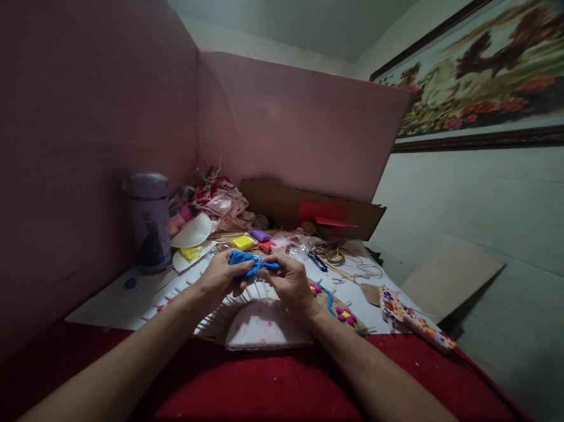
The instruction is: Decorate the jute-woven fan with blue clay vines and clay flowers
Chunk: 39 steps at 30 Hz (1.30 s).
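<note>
Both of my hands hold a blue packet of what looks like modelling clay (241, 263) above the work surface. My left hand (222, 278) grips its left end, thumb on top. At the other end, the fingers of my right hand (289, 280) pinch the blue piece and its clear wrapping. Below them lies a half-round card piece (265, 323) covered in pale spotted cloth, with thin sticks fanning out behind it. Beside my right wrist is a brown piece with pink and yellow flowers (346, 315) and a blue strip (326, 299).
A purple lidded bottle (150, 228) stands at the left. Yellow (243, 242) and purple clay packets (259, 235) lie behind my hands, near a dark blue cutter (317, 261). Pink fabric (224, 205) and a cardboard strip (281, 201) are at the back. Red cloth (255, 391) covers the front.
</note>
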### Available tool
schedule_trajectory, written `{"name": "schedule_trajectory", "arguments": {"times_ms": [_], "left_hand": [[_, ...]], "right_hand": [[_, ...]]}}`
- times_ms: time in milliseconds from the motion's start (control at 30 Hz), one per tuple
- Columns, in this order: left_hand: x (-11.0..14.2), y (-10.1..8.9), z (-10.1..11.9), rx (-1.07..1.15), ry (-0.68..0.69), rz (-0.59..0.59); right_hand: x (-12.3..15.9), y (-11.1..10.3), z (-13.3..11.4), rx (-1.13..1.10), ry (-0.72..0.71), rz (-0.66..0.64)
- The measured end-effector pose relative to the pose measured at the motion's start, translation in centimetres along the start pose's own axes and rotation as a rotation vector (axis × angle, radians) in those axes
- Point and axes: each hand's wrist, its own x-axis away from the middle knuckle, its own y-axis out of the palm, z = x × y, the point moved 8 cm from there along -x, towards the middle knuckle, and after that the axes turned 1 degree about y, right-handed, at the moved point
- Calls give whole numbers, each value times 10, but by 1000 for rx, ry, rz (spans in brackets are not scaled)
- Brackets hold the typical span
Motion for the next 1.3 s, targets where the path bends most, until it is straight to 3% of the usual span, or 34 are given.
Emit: {"name": "schedule_trajectory", "arguments": {"times_ms": [200, 500, 767, 1033, 1100, 1200, 1300], "left_hand": [[3, 2, 2, -58, 0, 47], [-4, -4, -1, 92, 33, 30], [0, -3, 2, 97, 20, 34], [1, 2, 0, 55, -3, 24], [1, 0, -1, 53, -8, 34], [0, -4, 1, 65, -2, 57], [1, -5, 7, 93, 15, 54]], "right_hand": [[1, 1, -5, -46, -15, 3], [3, -5, 9, -195, 210, 89], [1, 0, -11, 65, -52, -7], [0, 4, -11, 181, -9, -49], [0, 4, -5, 91, 62, -65], [0, 3, 7, -213, 252, -77], [-1, -1, 9, -469, 329, -39]]}}
